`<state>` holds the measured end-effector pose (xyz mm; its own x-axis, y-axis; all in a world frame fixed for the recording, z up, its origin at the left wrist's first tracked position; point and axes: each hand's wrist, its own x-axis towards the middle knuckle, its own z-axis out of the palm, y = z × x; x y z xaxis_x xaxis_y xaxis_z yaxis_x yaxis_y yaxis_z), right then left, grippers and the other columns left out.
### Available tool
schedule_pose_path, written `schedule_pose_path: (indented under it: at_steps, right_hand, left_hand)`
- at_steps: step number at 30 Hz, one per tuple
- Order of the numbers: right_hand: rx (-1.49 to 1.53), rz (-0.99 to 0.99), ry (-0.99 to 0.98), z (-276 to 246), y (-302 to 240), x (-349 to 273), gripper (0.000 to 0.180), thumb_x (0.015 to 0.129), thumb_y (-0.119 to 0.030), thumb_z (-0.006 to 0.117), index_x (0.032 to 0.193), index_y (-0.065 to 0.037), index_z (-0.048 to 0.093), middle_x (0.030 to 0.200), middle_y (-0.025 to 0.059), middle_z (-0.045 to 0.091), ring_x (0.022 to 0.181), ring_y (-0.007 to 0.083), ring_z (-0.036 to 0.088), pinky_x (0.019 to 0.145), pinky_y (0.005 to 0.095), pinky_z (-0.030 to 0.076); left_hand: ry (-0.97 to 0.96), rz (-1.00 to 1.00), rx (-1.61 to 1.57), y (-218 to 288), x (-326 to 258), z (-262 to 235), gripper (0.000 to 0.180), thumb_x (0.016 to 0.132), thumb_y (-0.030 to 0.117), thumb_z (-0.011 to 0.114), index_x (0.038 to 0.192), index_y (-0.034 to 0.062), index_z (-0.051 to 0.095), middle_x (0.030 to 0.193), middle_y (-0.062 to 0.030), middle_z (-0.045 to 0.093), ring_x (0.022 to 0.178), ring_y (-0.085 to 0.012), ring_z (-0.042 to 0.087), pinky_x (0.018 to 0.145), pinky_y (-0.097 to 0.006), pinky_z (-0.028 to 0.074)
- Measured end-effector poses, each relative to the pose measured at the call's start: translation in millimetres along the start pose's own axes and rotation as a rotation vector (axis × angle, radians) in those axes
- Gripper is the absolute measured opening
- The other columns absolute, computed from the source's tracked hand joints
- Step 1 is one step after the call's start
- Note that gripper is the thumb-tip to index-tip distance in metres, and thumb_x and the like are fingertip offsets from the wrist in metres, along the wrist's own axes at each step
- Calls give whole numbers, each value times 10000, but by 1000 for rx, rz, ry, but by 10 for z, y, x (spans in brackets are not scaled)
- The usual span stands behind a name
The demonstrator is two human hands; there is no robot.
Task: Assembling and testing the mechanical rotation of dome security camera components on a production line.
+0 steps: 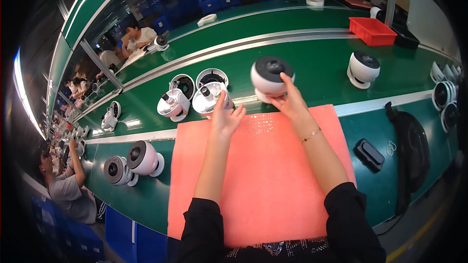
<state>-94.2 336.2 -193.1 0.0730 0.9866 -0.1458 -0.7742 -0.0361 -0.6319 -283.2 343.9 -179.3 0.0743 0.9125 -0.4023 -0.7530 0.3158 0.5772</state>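
Note:
My right hand point(291, 101) grips a white ball-shaped security camera point(265, 86) with a dark round front, thumb on top and fingers under its lower side. The camera stands upright over the far edge of the pink cloth point(258, 180); whether its base touches the bench is hard to tell. My left hand point(227, 120) is open, palm up and fingers apart, with nothing in it. Just beyond those fingers sits an opened camera housing point(204, 104) with its inner parts showing. A similar opened housing point(170, 109) stands to its left.
Two finished-looking cameras point(142, 158) stand left of the cloth, another camera point(363, 70) at the far right. A red bin point(373, 31), a black case point(369, 155) and a black pouch point(412, 148) lie to the right. Co-workers point(73, 192) sit along the left.

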Motion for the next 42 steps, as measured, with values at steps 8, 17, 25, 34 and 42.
schedule_pose_path:
  at_steps: [8, 17, 25, 34, 42]
  right_hand:
    - [-143, 25, 85, -85, 166, -43, 645, 793, -374, 650, 1278, -99, 327, 1194, 169, 460, 1048, 260, 505, 847, 420, 437]
    - [-1686, -1058, -364, 541, 326, -659, 679, 656, -9, 603, 1288, -149, 397, 1295, 130, 376, 1132, 383, 348, 933, 491, 368]
    - [-1843, -1641, -207, 118, -62, -957, 406, 644, 12, 619, 1003, -177, 644, 1210, 53, 503, 1136, 336, 325, 914, 442, 393]
    - [-1224, -931, -745, 310, -363, -2072, 418, 722, -66, 654, 1088, 4, 468, 936, 128, 565, 797, 248, 530, 739, 346, 458]
    - [-1139, 65, -625, 533, -203, -2243, 358, 846, -186, 581, 1129, -8, 453, 991, 109, 564, 926, 147, 548, 812, 275, 426]
  left_hand:
    - [33, 518, -55, 87, 713, -583, 515, 792, 80, 648, 1207, 3, 353, 1168, -138, 485, 1055, -258, 529, 851, -322, 458]
    - [96, 633, 515, 775, -40, -432, 481, 816, 409, 594, 979, -43, 572, 810, -163, 598, 666, -203, 620, 532, -226, 507]
    - [41, 532, 757, 924, -602, -150, 454, 835, 419, 488, 1083, 41, 532, 741, -122, 615, 580, -183, 618, 513, -260, 508]
    - [-1024, 805, 841, 674, -1086, -375, 268, 859, 216, 553, 958, -23, 625, 877, -46, 614, 794, -98, 559, 724, -235, 451]
    - [-1737, -426, 1732, -118, -833, -10, 336, 825, 255, 534, 985, -28, 619, 773, -63, 623, 742, -129, 558, 675, -285, 447]
